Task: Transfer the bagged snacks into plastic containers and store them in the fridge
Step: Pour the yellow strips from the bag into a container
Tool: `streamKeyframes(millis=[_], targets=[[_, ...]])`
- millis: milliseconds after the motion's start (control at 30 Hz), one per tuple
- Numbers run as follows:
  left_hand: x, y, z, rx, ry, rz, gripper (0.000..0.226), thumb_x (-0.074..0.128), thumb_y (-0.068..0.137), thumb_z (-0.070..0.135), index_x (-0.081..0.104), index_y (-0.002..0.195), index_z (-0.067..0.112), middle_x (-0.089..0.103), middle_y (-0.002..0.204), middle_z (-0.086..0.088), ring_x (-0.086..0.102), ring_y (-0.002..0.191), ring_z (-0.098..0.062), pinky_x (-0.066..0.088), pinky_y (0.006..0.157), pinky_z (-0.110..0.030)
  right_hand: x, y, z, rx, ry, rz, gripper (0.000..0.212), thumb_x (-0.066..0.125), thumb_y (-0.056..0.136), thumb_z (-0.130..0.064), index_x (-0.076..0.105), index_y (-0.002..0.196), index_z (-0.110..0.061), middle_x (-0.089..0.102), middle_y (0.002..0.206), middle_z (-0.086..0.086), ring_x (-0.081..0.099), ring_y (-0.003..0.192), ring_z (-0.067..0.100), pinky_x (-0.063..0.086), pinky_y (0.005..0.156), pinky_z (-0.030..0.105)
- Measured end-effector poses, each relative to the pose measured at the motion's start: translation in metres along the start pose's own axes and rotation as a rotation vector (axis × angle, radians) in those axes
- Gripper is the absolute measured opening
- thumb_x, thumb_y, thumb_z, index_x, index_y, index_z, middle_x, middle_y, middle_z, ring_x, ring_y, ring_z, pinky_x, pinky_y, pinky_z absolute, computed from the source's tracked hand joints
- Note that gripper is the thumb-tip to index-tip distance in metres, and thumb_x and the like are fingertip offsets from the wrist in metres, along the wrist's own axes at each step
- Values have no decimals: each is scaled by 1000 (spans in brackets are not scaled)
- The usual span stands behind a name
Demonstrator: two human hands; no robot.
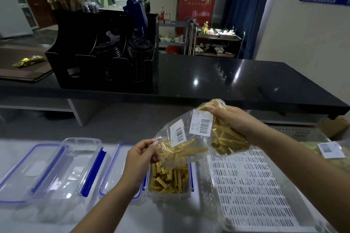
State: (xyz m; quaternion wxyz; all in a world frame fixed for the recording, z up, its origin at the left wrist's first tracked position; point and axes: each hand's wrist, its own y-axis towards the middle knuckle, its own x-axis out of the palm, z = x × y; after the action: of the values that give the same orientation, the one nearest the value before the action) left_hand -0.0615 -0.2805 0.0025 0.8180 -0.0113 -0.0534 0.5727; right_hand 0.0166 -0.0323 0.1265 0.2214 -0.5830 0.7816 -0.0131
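Two bare forearms reach in from the bottom edge, with no sleeve, watch, bracelet or glove on either as far as they show. The left hand and right hand are bare too, and no ring is visible on any of the fingers. The nails are pale and glossy with a whitish sheen, filed a little past the fingertips, plainest on the right thumb and on the left fingers; nothing of the person above the forearms is in view.
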Motion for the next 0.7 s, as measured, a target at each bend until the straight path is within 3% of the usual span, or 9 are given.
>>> streamKeyframes(millis=[200,433,567,700], targets=[[0,3,3,23,2,-7,17,53,97,15,69,100,11,65,70,-6,62,66,-18,57,63,-25,-4,-1,-1,4,13,2,40,62,88,-51,65,111,-19,76,97,7,74,88,26,58,86,43],[2,1,-9,-3,1,-2,20,52,98,14,70,94,7,65,82,-26,62,74,-28,58,70,-34,-1,-2,12,39,12,-1,37,59,90,-49,67,107,-18,77,89,3,75,80,20,58,71,32],[0,0,-13,-44,-38,-11,32,41,100,4,71,88,4,69,76,-18,66,70,-21,58,61,-25,3,-3,22,71,32,15,35,60,89,-50,67,105,-19,77,88,2,75,80,20,58,73,33],[-2,3,-25,-73,28,-31,36,35,95,-6,70,93,2,70,88,-21,66,81,-30,59,65,-27,4,-5,25,79,54,12,36,59,89,-51,66,106,-20,77,89,2,75,81,21,58,74,34]])
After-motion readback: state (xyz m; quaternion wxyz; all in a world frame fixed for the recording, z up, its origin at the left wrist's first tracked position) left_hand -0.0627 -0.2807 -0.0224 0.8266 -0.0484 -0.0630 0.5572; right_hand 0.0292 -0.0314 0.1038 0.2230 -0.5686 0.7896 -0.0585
